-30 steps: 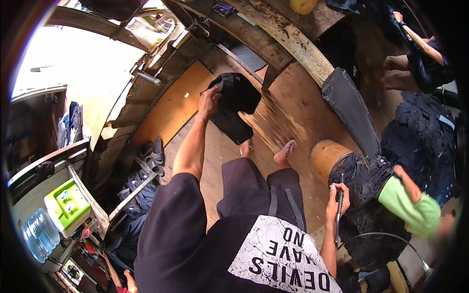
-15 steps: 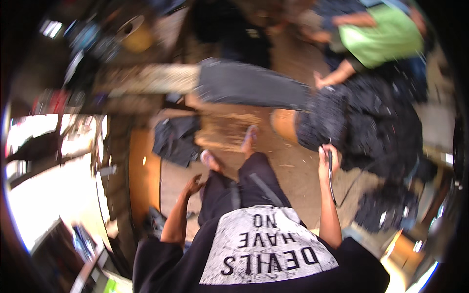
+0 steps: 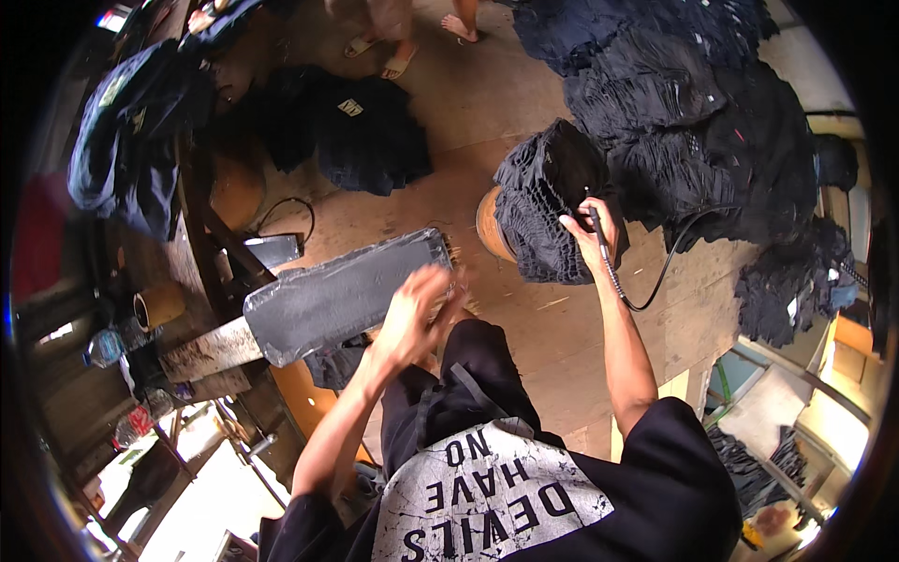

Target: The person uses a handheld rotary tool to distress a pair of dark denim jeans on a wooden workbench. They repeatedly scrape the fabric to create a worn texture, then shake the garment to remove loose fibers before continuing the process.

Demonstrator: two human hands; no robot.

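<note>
Black cloth, bunched into a bundle over a brown drum, sits just beyond and to the left of the person's right hand. That hand is closed around a slim pen-like tool, its tip sticking out past the fingers (whether it touches the cloth cannot be told). A cord hangs in a loop from the tool's tail, nearer the body than the grip, then rises on its right toward a larger pile of dark cloth. Well to the left of the grip, the left hand, blurred, has its fingers loosely apart with nothing seen in them, near the end of a padded board. The loop looks the likeliest trouble: a swing of the arm could snag it and tug the tool askew, while a careless wrist turn might catch the tip in the folds.
</note>
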